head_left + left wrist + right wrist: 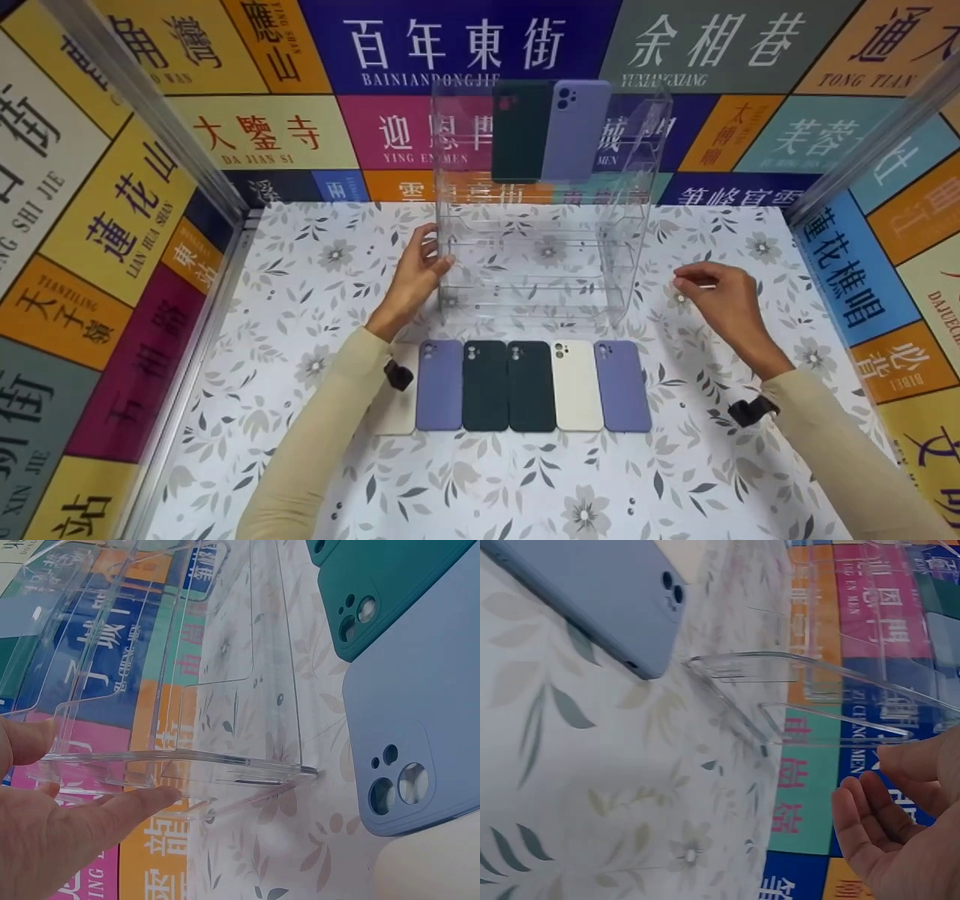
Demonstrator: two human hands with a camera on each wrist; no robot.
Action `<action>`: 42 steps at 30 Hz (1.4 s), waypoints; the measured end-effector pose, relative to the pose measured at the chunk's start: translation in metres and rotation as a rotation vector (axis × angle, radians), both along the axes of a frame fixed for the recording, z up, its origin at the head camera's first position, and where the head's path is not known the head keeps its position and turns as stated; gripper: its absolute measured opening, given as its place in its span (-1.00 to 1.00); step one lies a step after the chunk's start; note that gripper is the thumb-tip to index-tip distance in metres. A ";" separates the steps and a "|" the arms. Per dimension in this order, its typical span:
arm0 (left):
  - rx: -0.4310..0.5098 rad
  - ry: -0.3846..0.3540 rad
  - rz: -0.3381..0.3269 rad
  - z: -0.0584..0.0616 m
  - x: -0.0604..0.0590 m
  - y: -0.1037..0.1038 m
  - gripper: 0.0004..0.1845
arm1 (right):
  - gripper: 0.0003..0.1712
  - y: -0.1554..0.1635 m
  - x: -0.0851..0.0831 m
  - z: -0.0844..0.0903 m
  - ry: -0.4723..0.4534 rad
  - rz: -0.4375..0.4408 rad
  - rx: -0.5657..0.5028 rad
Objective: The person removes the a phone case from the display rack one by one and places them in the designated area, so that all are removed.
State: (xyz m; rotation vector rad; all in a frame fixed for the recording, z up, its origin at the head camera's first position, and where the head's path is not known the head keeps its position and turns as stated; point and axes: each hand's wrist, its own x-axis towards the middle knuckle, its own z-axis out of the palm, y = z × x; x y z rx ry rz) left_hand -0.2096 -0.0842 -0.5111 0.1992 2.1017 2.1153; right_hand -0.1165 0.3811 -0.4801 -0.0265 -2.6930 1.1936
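A clear acrylic tiered rack stands mid-table; a dark green phone case and a lavender case lean on its top tier. My left hand pinches the rack's left side wall; in the left wrist view the thumb and a finger sit either side of the rack edge. My right hand hovers right of the rack, apart from it, with its fingers loosely curled and holding nothing. A row of cases lies in front: lavender, two dark green, white, lavender.
Another white case is partly hidden under my left forearm. A floral cloth covers the table. Sign-covered walls and metal posts enclose the left, back and right sides.
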 end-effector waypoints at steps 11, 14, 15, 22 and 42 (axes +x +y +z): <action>-0.008 -0.013 0.007 0.000 0.000 0.000 -0.32 | -0.68 -0.004 -0.026 0.050 0.045 -0.085 -0.013; -0.012 -0.010 0.005 0.000 0.000 0.001 -0.33 | -0.65 -0.008 -0.031 0.065 0.037 -0.110 -0.021; -0.011 -0.007 0.005 0.000 -0.001 0.000 -0.33 | -0.64 -0.009 -0.033 0.069 0.038 -0.116 -0.021; -0.016 -0.002 0.002 -0.001 0.001 -0.001 -0.32 | -0.66 -0.018 -0.049 0.094 0.102 -0.116 -0.018; -0.028 -0.015 0.001 0.001 -0.001 -0.001 -0.31 | -0.68 -0.057 -0.085 0.136 0.156 -0.007 -0.028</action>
